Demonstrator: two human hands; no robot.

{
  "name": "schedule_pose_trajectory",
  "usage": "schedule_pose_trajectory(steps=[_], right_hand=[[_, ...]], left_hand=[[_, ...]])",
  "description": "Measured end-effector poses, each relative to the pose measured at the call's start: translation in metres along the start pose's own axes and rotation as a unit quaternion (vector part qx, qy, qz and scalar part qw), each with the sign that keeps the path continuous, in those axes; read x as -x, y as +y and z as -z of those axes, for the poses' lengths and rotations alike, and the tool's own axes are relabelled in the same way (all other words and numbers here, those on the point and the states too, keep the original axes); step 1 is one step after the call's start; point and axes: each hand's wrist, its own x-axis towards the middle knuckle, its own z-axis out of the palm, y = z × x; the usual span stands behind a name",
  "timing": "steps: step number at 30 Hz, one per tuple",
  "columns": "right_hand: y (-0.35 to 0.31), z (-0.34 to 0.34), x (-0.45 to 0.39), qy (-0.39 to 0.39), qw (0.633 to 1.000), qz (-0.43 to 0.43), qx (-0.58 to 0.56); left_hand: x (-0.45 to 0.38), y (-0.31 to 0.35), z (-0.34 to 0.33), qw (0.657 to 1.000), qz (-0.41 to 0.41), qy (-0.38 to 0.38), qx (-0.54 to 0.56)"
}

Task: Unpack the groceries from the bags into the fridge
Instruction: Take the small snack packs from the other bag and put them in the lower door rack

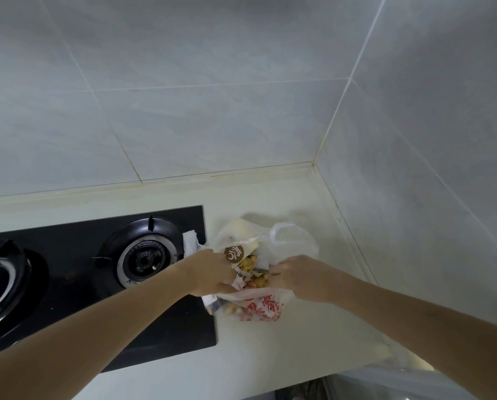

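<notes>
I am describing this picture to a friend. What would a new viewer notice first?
First, the two hands, left hand and right hand, meeting over a white plastic bag with snack packets on the pale counter. Next, the black gas stove to its left.

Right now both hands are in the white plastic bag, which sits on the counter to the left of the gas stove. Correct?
Not quite. The head view shows the left hand and right hand at the plastic bag, but it sits on the counter to the right of the gas stove.
</notes>
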Motion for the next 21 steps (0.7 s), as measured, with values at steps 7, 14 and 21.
schedule_pose_trajectory(steps=[7, 14, 21], right_hand=[[0.011, -0.008, 0.021, -0.081, 0.979, -0.187, 0.027], [0.026, -0.014, 0.025, -0.001, 0.982, -0.182, -0.055], [0.031, 0.013, 0.031, 0.142, 0.988, -0.031, 0.055]], left_hand=[[0.015, 0.010, -0.002, 0.979, 0.203, -0.018, -0.018], [0.016, 0.012, 0.005, 0.942, 0.335, 0.025, 0.011], [0.023, -0.008, -0.014, 0.951, 0.298, 0.054, -0.054]])
